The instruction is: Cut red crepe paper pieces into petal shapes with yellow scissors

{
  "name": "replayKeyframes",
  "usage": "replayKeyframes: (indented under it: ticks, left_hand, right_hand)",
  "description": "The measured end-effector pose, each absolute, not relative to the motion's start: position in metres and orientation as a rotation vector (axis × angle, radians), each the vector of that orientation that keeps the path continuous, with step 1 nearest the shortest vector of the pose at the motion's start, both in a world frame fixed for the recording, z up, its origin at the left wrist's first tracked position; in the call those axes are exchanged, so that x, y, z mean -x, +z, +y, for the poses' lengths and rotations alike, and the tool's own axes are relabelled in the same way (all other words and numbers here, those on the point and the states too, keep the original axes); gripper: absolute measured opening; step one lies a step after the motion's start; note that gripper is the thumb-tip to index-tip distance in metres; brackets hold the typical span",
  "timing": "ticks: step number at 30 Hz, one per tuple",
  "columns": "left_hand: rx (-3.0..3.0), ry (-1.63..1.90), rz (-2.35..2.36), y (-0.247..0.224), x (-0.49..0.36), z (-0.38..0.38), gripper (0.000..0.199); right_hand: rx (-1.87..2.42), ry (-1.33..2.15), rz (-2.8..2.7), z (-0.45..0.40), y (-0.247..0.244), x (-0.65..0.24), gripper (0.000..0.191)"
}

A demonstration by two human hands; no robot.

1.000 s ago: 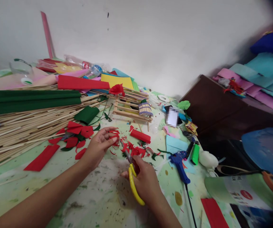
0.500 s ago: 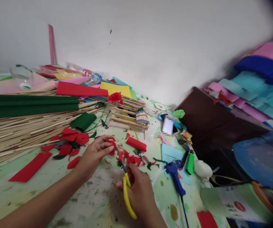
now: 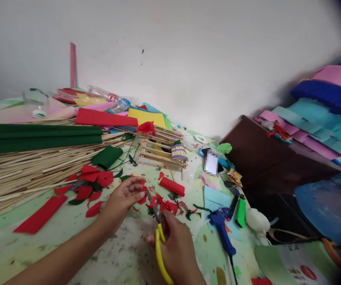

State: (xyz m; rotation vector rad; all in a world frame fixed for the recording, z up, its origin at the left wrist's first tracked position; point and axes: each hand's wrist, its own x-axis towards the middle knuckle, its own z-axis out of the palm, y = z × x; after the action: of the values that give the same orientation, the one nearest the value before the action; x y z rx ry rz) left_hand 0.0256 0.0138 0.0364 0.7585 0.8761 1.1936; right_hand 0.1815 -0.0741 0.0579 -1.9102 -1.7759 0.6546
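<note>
My left hand (image 3: 126,198) pinches a small piece of red crepe paper (image 3: 142,198) between thumb and fingers. In my right hand (image 3: 178,245) is a pair of yellow-handled scissors (image 3: 160,245), its blades pointing up and left toward the red piece. Whether the blades touch the paper I cannot make out. Red scraps (image 3: 169,206) lie just beyond the blades, with a rolled red strip (image 3: 172,186) behind them. Left of my left hand are several cut red petals (image 3: 105,179) and a flat red strip (image 3: 41,213).
Bundled thin sticks (image 3: 33,170) cover the left side under a dark green roll (image 3: 42,136). A small stick frame (image 3: 161,154) stands at the back. To the right lie a blue glue gun (image 3: 222,229), a green lighter-like object (image 3: 240,213) and a green cylinder (image 3: 298,261).
The view has tilted slightly, so the whole scene sits a little lower and to the right. Both hands keep nearly the same pose, with the scissors still near the red piece.
</note>
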Motion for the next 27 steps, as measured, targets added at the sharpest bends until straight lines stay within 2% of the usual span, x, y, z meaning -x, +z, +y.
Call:
replayKeyframes:
  ticks: [6,27]
  left_hand:
    - [-0.734,1.161,0.833,0.0391,-0.0267,0.0112,0.041]
    - [-0.793,1.123,0.827,0.035,-0.0247,0.014,0.043]
  right_hand:
    - [1.915,0.692,-1.805,-0.0741,0.0662,-0.181,0.013]
    - [1.903,0.66,-1.804,-0.0754,0.0608,-0.1848,0.015]
